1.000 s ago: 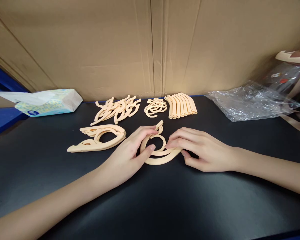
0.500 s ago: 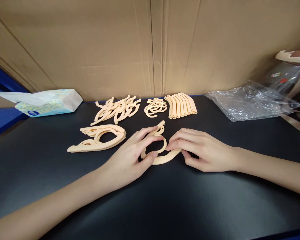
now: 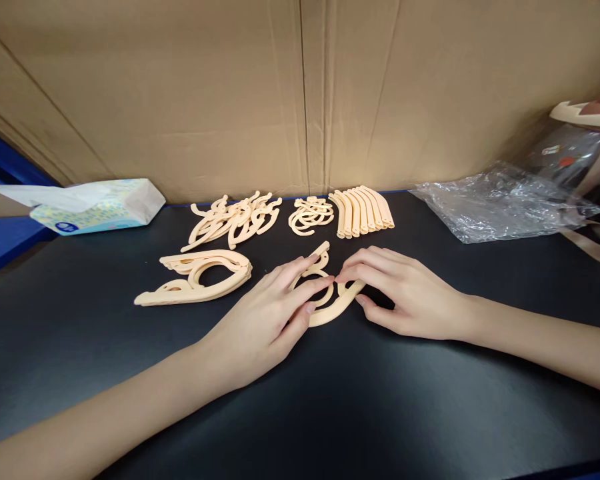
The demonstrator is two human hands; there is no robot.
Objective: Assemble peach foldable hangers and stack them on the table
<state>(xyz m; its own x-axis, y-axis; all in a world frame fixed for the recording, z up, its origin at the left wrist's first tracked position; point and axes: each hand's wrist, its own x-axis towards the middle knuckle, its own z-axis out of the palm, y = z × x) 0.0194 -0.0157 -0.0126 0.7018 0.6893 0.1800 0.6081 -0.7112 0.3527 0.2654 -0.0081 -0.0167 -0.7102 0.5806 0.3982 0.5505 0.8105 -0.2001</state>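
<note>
A beige folding hanger (image 3: 337,309), with a ring-shaped hook and curved arms, lies on the black table between my hands. My left hand (image 3: 265,313) is closed on its left side, fingers across the ring and thumb at the lower arm. Part of the hanger is hidden under those fingers. My right hand (image 3: 405,290) pinches the right end of the curved arm, fingertips above and thumb below. To the left of my left hand, folded beige hangers (image 3: 220,288) lie stacked with their ring openings lined up.
Behind lie a heap of curved arm pieces (image 3: 240,219), a small pile of hook pieces (image 3: 310,215) and a row of smooth arms (image 3: 363,212). A tissue pack (image 3: 100,207) sits at the left, a clear plastic bag (image 3: 490,203) at the right. Cardboard (image 3: 205,100) stands along the back.
My right hand has shifted slightly up and left, swinging the curved arm's right end upward, and an inner curve of it now shows. My left hand has moved slightly over the ring.
</note>
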